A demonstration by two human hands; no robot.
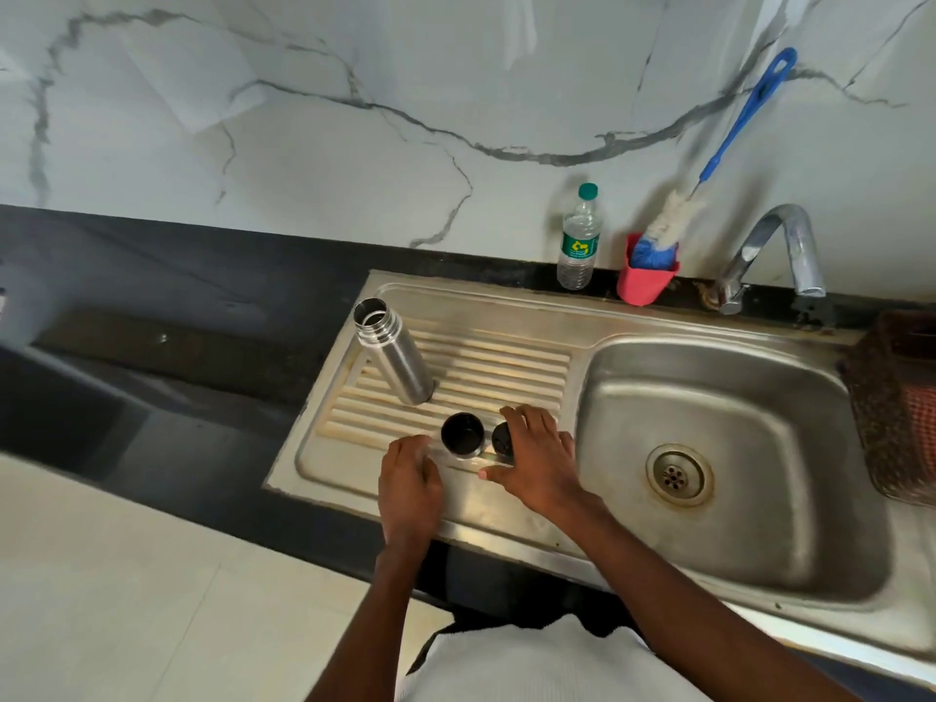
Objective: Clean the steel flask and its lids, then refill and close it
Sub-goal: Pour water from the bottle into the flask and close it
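**Open flask and two lids on the sink drainboard**

A white marble-patterned wall backs a dark counter (152,296) with a steel sink (709,448) set into it; along the back edge stand a plastic water bottle (578,240) with a green cap, a red holder (644,281) with a blue-handled bottle brush (719,144) leaning out of it, and a chrome tap (780,250); a brown basket (896,397) sits at the far right. The steel flask (392,354) stands uncapped on the ribbed drainboard (496,362), nothing visible inside its mouth. In front of it the cup lid (462,434) sits mouth up, dark inside, with the black inner lid (502,439) just beside it. The right hand (537,458) is spread, its fingers arched over the inner lid; whether they touch it I cannot tell. The left hand (410,478) lies loosely open by the cup lid, holding nothing.
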